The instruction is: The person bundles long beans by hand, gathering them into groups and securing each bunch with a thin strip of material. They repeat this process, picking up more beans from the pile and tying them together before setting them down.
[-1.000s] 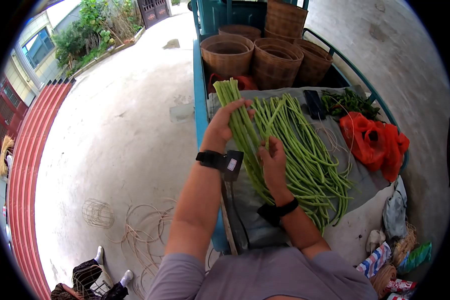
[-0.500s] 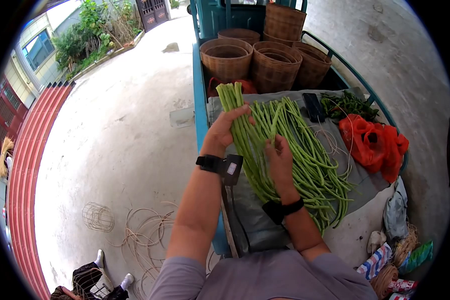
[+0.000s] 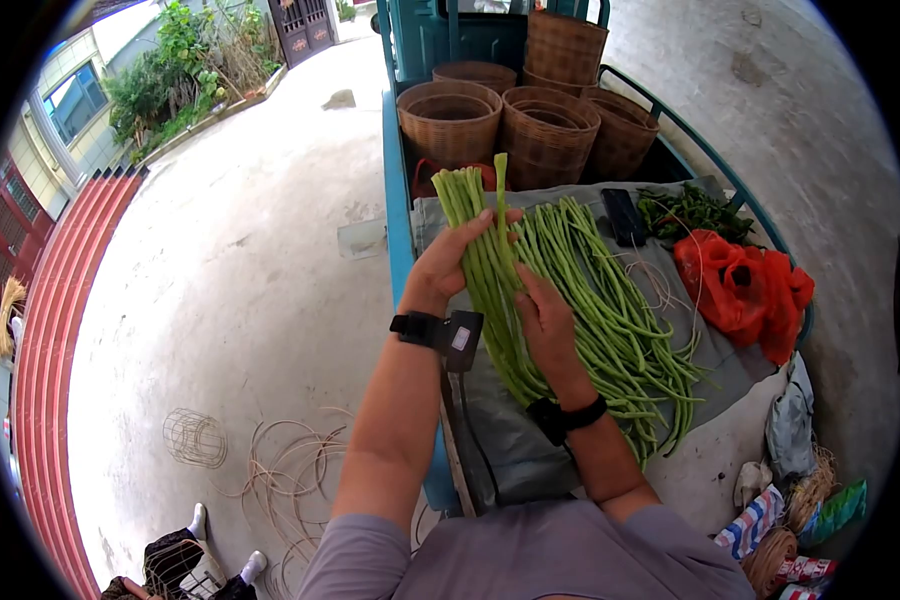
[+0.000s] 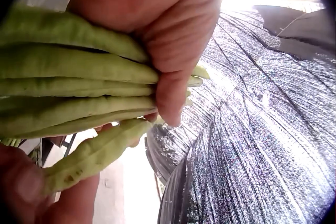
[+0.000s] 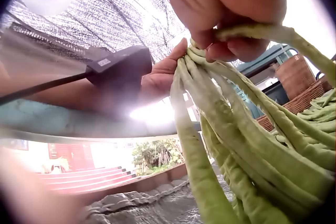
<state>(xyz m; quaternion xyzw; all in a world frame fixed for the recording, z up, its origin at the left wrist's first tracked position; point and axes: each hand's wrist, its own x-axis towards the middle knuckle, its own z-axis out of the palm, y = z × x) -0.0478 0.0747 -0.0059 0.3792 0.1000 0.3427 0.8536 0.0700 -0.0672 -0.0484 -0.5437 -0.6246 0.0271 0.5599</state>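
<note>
The left hand point(image 3: 448, 262) grips a bunch of long green beans point(image 3: 490, 295) near their upper ends. One bean point(image 3: 501, 180) sticks up above the others beside its fingers. Close against the bunch's right side is the right hand point(image 3: 552, 325). In the left wrist view, the thumb of the left hand point(image 4: 163, 35) lies across the bunch point(image 4: 79, 69), and the right hand point(image 4: 63, 198) pinches a single bean point(image 4: 97, 155). The right wrist view has the right hand point(image 5: 231, 14) curled round a bean point(image 5: 294, 40). More beans point(image 3: 610, 310) lie spread to the right.
Woven baskets point(image 3: 450, 120) stand at the back of the blue cart bed. A phone point(image 3: 624, 216), leafy greens point(image 3: 695, 212) and a red plastic bag point(image 3: 740, 290) lie right of the beans on a grey cloth point(image 3: 725, 365). Thin strips point(image 3: 290, 465) lie coiled on the ground.
The right hand has moved slightly up and closer to the bunch after being by the spread beans. A bean now rises above the left hand. The left hand keeps its grip.
</note>
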